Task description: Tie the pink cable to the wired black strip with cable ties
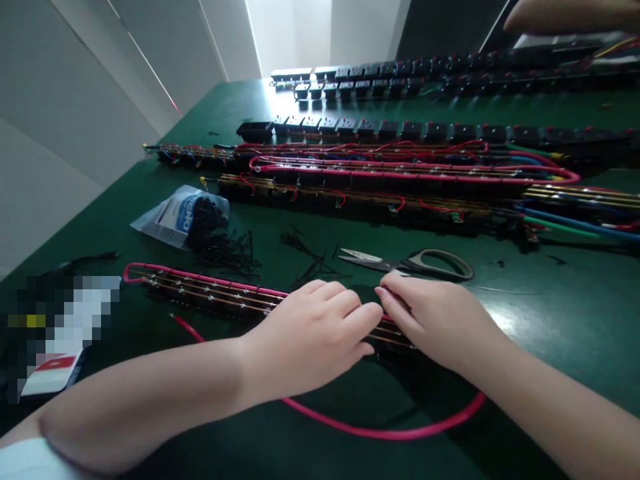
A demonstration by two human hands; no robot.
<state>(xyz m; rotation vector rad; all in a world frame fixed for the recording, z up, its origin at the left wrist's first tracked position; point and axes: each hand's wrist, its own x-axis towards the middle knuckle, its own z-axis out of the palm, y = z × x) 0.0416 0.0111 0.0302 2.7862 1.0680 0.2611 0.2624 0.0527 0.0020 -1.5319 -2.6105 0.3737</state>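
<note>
A long black strip (215, 294) with copper-coloured bars lies before me, a red wire (240, 285) running along its far side. My left hand (315, 333) rests over the middle of the strip, its fingers curled closed toward the right. Close by, my right hand (435, 317) pinches thumb and fingertips together above the same strip. Whatever either hand holds is hidden by the fingers. The wire's loose length (395, 433) bows out on the near side, passing beneath both forearms. Scissors (443, 265) lie just beyond my right hand, slightly spread.
An opened plastic bag (167, 219) spills black cable ties (215, 230), with more loose ties (313, 257) nearby. Farther back, several similar wired strips (350, 193) lie across the green table (165, 173). Another person's arm (570, 17) reaches in at top right. A blurred-out item (55, 373) sits at left.
</note>
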